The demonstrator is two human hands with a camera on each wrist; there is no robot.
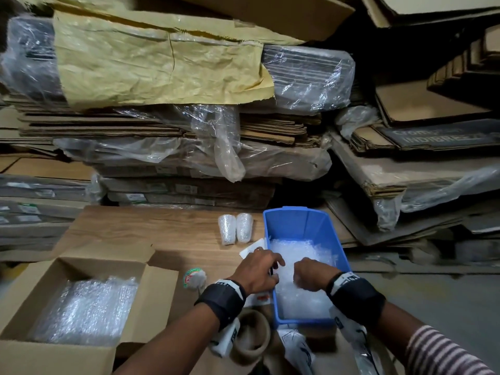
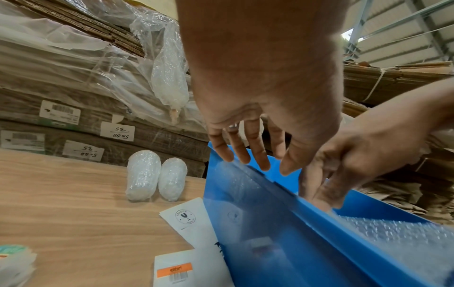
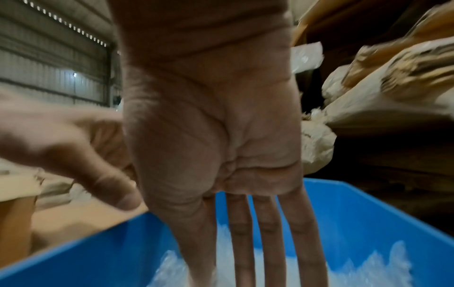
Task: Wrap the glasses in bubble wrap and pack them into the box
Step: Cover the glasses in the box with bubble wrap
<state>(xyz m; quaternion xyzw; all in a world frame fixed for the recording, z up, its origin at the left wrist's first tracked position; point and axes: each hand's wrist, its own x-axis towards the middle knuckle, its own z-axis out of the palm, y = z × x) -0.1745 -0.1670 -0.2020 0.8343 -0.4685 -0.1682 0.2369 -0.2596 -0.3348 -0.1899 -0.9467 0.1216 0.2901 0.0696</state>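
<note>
A blue bin (image 1: 305, 212) on the wooden table holds loose bubble wrap (image 1: 300, 296). My left hand (image 1: 259, 269) hovers over the bin's left rim (image 2: 270, 233) with its fingers (image 2: 255, 153) straight and spread, holding nothing. My right hand (image 1: 311, 274) reaches down into the bin, its straight fingers (image 3: 267, 242) touching the bubble wrap (image 3: 368, 268) and the thumb held apart. Two wrapped glasses (image 1: 227, 229) (image 1: 244, 227) lie side by side left of the bin, also in the left wrist view (image 2: 142, 174) (image 2: 172, 178). An open cardboard box (image 1: 54, 355) at the front left is lined with bubble wrap (image 1: 86, 307).
A brown tape roll (image 1: 251, 334) and a sticker roll (image 1: 193, 277) lie near my left forearm. White fragile labels (image 2: 186, 215) rest by the bin. Stacks of flattened cardboard (image 1: 189, 131) under plastic rise right behind the table.
</note>
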